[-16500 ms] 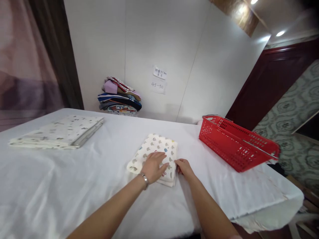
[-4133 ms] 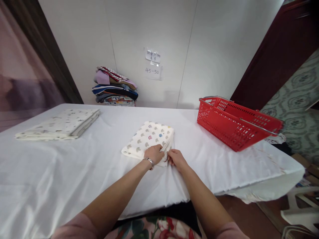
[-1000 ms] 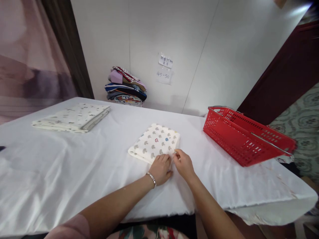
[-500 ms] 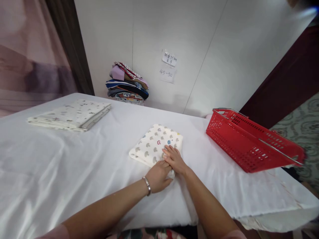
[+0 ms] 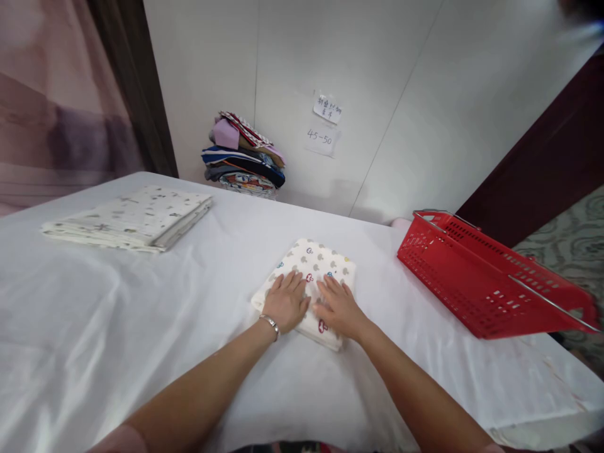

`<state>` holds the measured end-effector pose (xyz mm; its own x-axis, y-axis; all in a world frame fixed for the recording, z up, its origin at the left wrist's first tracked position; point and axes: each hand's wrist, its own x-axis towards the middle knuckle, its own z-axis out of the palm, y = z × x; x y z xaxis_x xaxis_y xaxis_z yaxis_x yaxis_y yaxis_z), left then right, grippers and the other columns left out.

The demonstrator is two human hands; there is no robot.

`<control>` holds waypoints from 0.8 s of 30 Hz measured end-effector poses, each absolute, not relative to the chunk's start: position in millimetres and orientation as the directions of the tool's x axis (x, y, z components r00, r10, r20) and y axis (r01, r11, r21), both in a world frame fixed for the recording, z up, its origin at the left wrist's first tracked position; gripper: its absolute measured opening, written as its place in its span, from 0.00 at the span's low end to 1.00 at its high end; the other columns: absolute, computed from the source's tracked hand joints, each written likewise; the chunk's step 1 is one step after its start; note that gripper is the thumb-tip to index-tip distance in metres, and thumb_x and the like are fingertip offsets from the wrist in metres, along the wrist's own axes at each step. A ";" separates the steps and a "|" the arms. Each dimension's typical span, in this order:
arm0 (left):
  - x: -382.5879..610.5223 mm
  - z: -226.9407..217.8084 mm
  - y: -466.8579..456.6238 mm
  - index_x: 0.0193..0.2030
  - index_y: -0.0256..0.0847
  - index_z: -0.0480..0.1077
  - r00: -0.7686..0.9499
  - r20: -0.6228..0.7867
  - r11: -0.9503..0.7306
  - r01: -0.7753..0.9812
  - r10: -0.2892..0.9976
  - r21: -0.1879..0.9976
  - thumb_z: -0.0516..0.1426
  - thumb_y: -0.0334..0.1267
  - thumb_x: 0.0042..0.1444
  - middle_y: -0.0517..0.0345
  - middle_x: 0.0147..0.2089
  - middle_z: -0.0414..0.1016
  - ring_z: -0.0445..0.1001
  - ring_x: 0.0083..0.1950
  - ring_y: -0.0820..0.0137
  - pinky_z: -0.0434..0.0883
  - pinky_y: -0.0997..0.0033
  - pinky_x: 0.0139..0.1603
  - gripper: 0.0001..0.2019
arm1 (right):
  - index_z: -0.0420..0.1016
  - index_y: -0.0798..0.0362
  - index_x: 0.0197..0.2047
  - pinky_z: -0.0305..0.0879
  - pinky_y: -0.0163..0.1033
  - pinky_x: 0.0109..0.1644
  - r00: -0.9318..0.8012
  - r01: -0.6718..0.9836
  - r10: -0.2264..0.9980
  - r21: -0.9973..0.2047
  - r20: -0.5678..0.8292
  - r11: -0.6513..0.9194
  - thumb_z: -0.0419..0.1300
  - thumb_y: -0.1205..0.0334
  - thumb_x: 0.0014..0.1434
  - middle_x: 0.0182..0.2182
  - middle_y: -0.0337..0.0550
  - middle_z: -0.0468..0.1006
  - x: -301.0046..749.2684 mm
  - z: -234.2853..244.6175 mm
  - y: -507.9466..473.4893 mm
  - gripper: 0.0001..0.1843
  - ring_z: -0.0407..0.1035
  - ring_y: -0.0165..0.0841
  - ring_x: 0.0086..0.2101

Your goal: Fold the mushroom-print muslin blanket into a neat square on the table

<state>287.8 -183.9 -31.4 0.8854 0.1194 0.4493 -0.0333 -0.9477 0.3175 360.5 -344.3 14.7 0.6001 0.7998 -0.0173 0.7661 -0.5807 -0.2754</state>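
A small folded cloth [image 5: 321,261], cream with grey, red and blue mushroom prints, lies in the middle of the white table [image 5: 141,314]. My left hand [image 5: 285,302], with a bracelet at the wrist, rests flat on the cloth's near left part, fingers stretched out. Beside it, my right hand [image 5: 337,306] lies flat on the near right part, fingers also spread. Neither hand grips anything; both press down on the cloth.
A red plastic basket [image 5: 491,283] stands tilted at the table's right side. A larger folded cream cloth [image 5: 132,217] lies at the far left. A stack of coloured folded fabrics [image 5: 243,157] sits against the white wall, beside paper notes [image 5: 323,123].
Both hands have left the cloth's near edge, where they pinched its layers, and now lie flat and open side by side on top of it.
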 end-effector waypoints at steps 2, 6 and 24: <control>287.4 -30.0 -184.4 0.55 0.41 0.65 0.891 0.438 -0.948 -0.028 0.120 0.317 0.50 0.39 0.54 0.50 0.60 0.62 0.55 0.63 0.58 0.49 0.51 0.64 0.20 | 0.43 0.50 0.66 0.32 0.51 0.63 0.633 0.751 0.773 -0.276 0.042 -0.599 0.45 0.45 0.60 0.65 0.46 0.40 360.9 12.1 -333.6 0.34 0.34 0.41 0.63; 287.5 -27.9 -183.7 0.55 0.38 0.65 0.903 0.415 -0.954 -0.022 0.110 0.300 0.51 0.37 0.52 0.48 0.60 0.61 0.54 0.64 0.57 0.48 0.52 0.64 0.22 | 0.46 0.52 0.65 0.30 0.53 0.63 0.646 0.735 0.763 -0.267 -0.003 -0.623 0.41 0.45 0.61 0.64 0.47 0.43 362.4 -7.3 -322.5 0.33 0.35 0.41 0.63; 289.1 -31.4 -181.2 0.54 0.39 0.66 0.889 0.447 -0.962 -0.028 0.101 0.273 0.47 0.41 0.57 0.49 0.60 0.63 0.55 0.63 0.57 0.50 0.51 0.62 0.20 | 0.55 0.48 0.62 0.32 0.50 0.63 0.706 0.685 0.708 -0.286 0.032 -0.670 0.42 0.49 0.62 0.63 0.42 0.49 343.4 -7.2 -352.6 0.27 0.39 0.39 0.62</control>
